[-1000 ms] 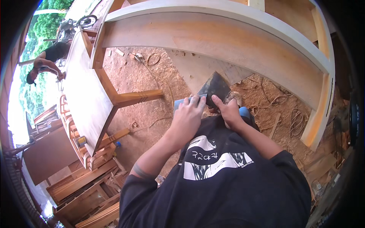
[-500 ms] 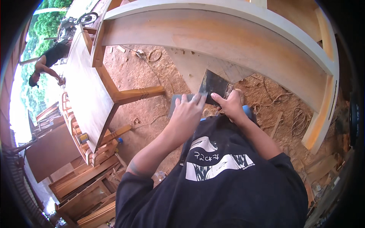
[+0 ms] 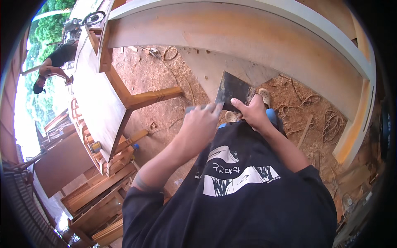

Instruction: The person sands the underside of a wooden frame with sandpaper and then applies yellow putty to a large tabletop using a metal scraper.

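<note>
My left hand (image 3: 200, 126) is closed around a thin grey flat blade (image 3: 190, 109), like a scraper, mostly hidden behind the fingers. In my right hand (image 3: 254, 111) is a dark square plate (image 3: 234, 90), smeared with pale streaks along its left edge. The right thumb presses on its face. Both hands are in front of my torso, and the grey blade is close to the plate's lower left edge; whether they touch I cannot tell.
A long curved wooden panel (image 3: 231, 37) with a pale rim arches ahead. To the left stands a pale-topped wooden table (image 3: 93, 91), where another person (image 3: 53, 68) bends over. Wood pieces (image 3: 97, 206) are stacked at lower left; coiled cord (image 3: 331, 126) lies on the shaving-strewn floor.
The grey blade has turned from showing its broad face to nearly edge-on as my left hand rotated and lowered slightly. My right hand still holds the dark plate in much the same place.
</note>
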Demonstrator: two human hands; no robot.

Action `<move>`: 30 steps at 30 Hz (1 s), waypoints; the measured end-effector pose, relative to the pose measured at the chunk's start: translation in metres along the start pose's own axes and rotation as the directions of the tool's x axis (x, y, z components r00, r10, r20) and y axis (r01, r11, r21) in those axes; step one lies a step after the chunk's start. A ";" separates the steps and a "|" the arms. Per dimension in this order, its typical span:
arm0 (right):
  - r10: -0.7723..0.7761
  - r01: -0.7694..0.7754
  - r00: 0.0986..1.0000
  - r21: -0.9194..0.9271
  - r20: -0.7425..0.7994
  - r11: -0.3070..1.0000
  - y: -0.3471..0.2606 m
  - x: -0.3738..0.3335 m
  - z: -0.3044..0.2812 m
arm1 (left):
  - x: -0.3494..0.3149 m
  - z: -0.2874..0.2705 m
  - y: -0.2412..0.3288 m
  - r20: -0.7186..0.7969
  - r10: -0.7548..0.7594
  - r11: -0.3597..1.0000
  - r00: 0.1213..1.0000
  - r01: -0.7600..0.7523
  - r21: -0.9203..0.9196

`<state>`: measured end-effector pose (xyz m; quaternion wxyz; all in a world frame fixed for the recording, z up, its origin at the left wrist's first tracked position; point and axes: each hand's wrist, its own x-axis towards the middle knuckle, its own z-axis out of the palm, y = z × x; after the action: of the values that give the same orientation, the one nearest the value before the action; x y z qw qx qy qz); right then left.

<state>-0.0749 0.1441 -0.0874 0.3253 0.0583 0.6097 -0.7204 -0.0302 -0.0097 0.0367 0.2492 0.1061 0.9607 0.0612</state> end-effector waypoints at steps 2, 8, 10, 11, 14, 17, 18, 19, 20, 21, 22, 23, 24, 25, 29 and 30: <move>-0.016 0.012 0.992 -0.031 -0.125 0.999 -0.017 -0.009 0.010 | 0.005 -0.003 0.000 -0.032 -0.003 1.000 0.999 0.003 -0.018; 0.068 -0.079 0.994 -0.142 -0.082 0.987 -0.009 -0.006 0.002 | 0.006 -0.003 0.009 -0.049 -0.012 0.998 0.999 0.015 0.054; -0.026 0.019 0.995 -0.064 -0.101 0.998 -0.011 -0.007 0.008 | 0.004 -0.003 0.007 0.026 -0.019 0.997 0.999 0.017 0.078; 0.013 -0.024 0.996 -0.120 -0.092 0.992 -0.016 -0.007 0.007 | 0.011 -0.003 0.005 -0.016 -0.035 0.998 0.999 0.036 0.052; 0.097 -0.114 0.991 -0.209 -0.090 0.971 -0.034 -0.016 0.009 | 0.015 -0.007 0.005 -0.076 -0.049 0.999 0.996 0.050 0.013; 0.028 -0.046 0.994 -0.166 -0.109 0.985 -0.001 -0.003 0.003 | 0.015 -0.011 0.005 0.074 -0.036 0.998 0.997 0.033 0.045; -0.061 0.052 0.993 -0.095 -0.099 0.994 -0.001 -0.003 0.009 | 0.011 -0.007 0.004 0.061 -0.028 0.998 0.998 0.024 0.056; -0.058 0.049 0.993 -0.091 -0.098 0.995 -0.003 -0.003 0.009 | 0.009 -0.005 0.004 0.049 -0.019 0.998 0.999 0.015 0.068; 0.012 -0.022 0.996 -0.112 -0.094 0.993 -0.007 -0.004 0.007 | 0.011 -0.007 0.002 0.053 -0.020 0.997 0.998 0.016 0.070; 0.081 -0.093 0.993 -0.139 -0.090 0.986 -0.015 -0.006 0.005 | 0.018 -0.010 0.002 0.007 -0.010 0.998 1.000 0.009 0.066; 0.082 -0.094 0.993 -0.141 -0.087 0.985 -0.011 -0.006 0.004 | 0.021 -0.012 0.003 -0.039 0.001 0.998 0.999 0.002 0.062; 0.080 -0.087 0.994 -0.093 -0.072 0.992 -0.003 -0.005 0.004 | 0.019 -0.011 0.001 0.004 -0.004 0.998 1.000 0.004 0.055; 0.074 -0.077 0.995 -0.040 -0.060 0.996 -0.001 -0.002 0.004 | 0.016 -0.012 0.000 0.002 -0.004 0.998 1.000 0.004 0.058; 0.072 -0.074 0.996 -0.039 -0.060 0.997 0.000 -0.001 0.004 | 0.011 -0.011 0.000 0.077 -0.011 0.997 0.997 0.005 0.079; 0.068 -0.070 0.995 -0.028 -0.076 0.997 -0.011 -0.005 0.008 | 0.018 -0.011 -0.003 0.048 0.008 0.998 0.999 -0.011 0.063; 0.142 -0.143 0.990 -0.056 -0.026 0.988 -0.016 -0.005 0.005 | 0.023 -0.012 -0.002 -0.023 0.018 0.999 1.000 -0.018 0.034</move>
<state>-0.0779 0.1429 -0.0702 0.3707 0.1004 0.6281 -0.6768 -0.0564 -0.0064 0.0360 0.2355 0.1181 0.9634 0.0487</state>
